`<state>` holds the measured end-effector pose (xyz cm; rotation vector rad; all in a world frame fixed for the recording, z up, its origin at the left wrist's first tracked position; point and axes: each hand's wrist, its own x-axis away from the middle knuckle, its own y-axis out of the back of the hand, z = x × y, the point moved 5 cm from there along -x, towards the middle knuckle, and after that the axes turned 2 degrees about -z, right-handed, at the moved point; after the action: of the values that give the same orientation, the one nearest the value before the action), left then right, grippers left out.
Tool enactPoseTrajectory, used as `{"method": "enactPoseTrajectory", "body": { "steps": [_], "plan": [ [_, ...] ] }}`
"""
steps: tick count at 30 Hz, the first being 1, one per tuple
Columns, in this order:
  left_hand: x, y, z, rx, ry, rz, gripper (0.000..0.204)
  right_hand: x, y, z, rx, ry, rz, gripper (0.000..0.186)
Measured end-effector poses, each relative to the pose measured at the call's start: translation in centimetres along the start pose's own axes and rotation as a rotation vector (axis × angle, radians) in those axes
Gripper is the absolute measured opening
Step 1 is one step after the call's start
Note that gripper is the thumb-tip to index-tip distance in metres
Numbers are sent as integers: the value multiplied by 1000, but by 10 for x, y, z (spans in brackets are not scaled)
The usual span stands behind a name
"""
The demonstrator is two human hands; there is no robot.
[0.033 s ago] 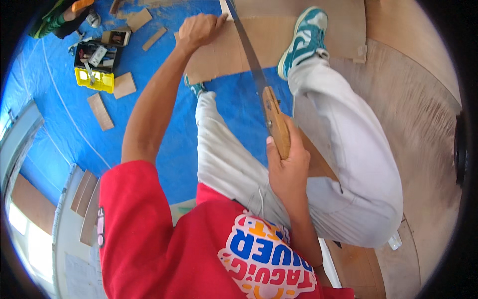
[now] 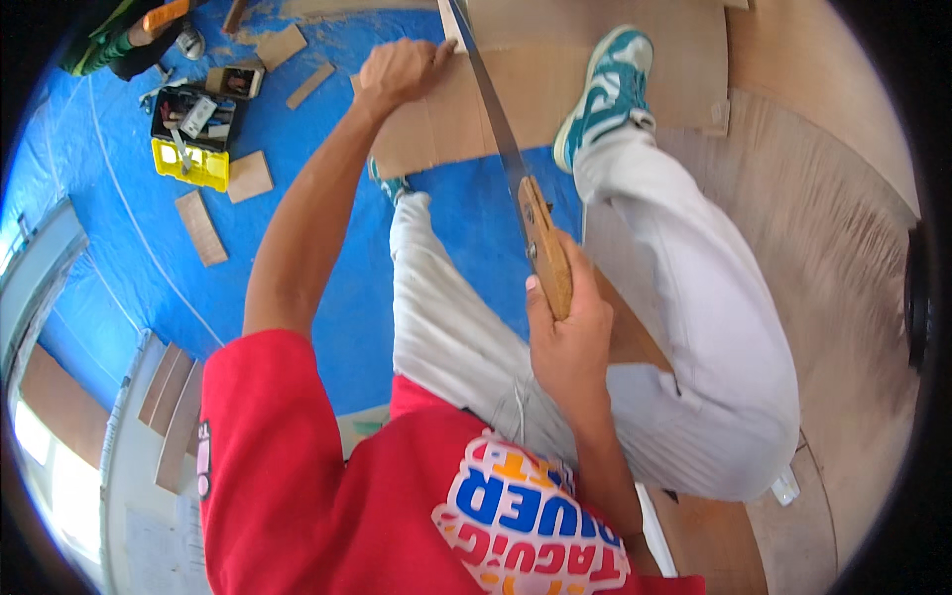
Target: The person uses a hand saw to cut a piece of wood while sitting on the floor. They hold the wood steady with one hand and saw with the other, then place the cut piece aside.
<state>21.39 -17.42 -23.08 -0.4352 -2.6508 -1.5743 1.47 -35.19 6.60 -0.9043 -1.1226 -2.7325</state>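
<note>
My right hand [image 2: 572,332] is wrapped round the wooden handle of a handsaw [image 2: 542,243]. Its long, narrow blade slopes away from me and slightly left, across a brown plywood sheet [image 2: 451,114]. Where the blade meets the wood is beyond the upper edge of the picture. Left of the blade, my left hand [image 2: 402,71] bears on the sheet near its left edge, fingers curled and thumb stretched towards the blade. The fingertips are hidden. Beside that thumb shows a pale strip [image 2: 453,28]. My right shoe [image 2: 610,94] rests on the sheet.
Blue sheeting [image 2: 307,208] covers the floor, with wood offcuts [image 2: 201,228] scattered at left. A black and yellow toolbox [image 2: 190,164] stands open there, full of tools. Another person's arm [image 2: 144,35] shows at the far left corner. Plywood [image 2: 793,218] lies at right.
The saw and my right hand have shifted slightly towards me and left. My left hand stays at the same spot on the sheet.
</note>
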Motion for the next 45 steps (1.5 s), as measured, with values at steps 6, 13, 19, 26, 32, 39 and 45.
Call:
{"method": "enactPoseTrajectory", "body": {
  "steps": [6, 13, 19, 26, 32, 39, 45],
  "plan": [
    [-5, 4, -3, -10, 20, 17, 71, -122, -56, 0, 8, 212, -139, 44],
    [-4, -3, 5, 35, 34, 51, 72, -166, -61, 3, 32, 263, -142, 44],
    [-2, -3, 2, 12, 53, 22, 72, -28, -31, -35, 7, 96, -74, 50],
    [-1, -8, 4, 19, -11, 0, 72, -72, -44, -4, 22, 107, -82, 48],
    [-2, -8, 4, -9, 19, 40, 70, -169, -76, -14, 94, 227, -113, 42],
    [-2, -4, 1, -17, 37, 84, 68, -17, -23, -13, 90, -33, -68, 50],
    [-2, -10, 5, -16, 36, 62, 73, 38, -2, -45, 59, -36, -114, 52]
  ]
}}
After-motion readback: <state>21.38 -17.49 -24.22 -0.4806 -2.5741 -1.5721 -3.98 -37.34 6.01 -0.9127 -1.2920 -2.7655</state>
